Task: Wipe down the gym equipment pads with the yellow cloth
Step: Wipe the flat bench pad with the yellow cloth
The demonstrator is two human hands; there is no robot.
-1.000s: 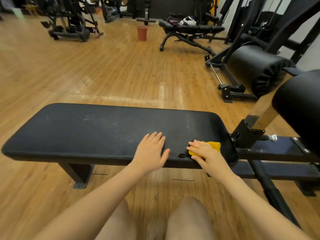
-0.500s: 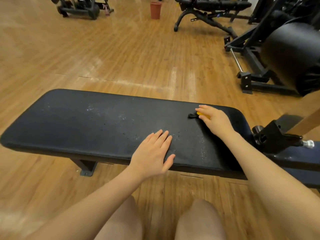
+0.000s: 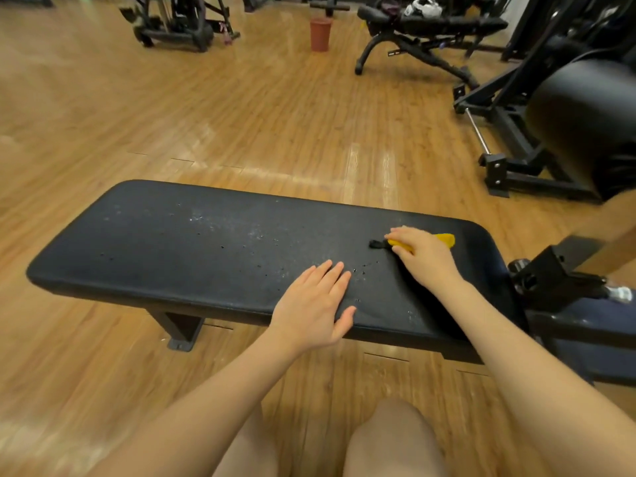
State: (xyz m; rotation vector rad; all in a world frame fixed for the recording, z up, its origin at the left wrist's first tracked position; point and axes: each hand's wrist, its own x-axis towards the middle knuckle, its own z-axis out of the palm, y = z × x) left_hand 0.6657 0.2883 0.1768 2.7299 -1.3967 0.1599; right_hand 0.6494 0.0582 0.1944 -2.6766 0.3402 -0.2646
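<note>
**padwiper_22:** So quick q abt technique. Right hand (image 3: 425,258) sits on the yellow cloth (image 3: 446,239) near the right end of the bench pad (image 3: 179,235), fingers curled over it w/ the knuckles up, gripping and pressing at once. Only a strip of yellow pokes out past the hand on the far side. Small dark clump (image 3: 377,244) sits right at the fingertips, prob grime or a bit of fabric, can't tell which.

**benchrat:** Makes sense imo. Bunching the cloth under the palm gives more pressure than a flat sheet. What's the other hand doing?

**padwiper_22:** Left hand (image 3: 315,306) is flat on the pad near the front edge, fingers straight and together, holding nothing. I'd guess it's just bracing bc the person is crouched low, knees (image 3: 389,438) showing at the bottom.

**benchrat:** Pad condition?

**padwiper_22:** Black, matte, w/ white dusty flecks (image 3: 203,218) and dark crumbs (image 3: 361,270) across the middle, so most of it looks undone. Left half esp.

**benchrat:** Room?

**padwiper_22:** Wood plank floor (image 3: 241,115), kinda glossy. Big black roller pad (image 3: 585,125) on a frame to the right, another bench (image 3: 430,25) at the back w/ stuff piled on it, a reddish bin (image 3: 320,34) nearby, more machines (image 3: 175,18) far left.
</note>
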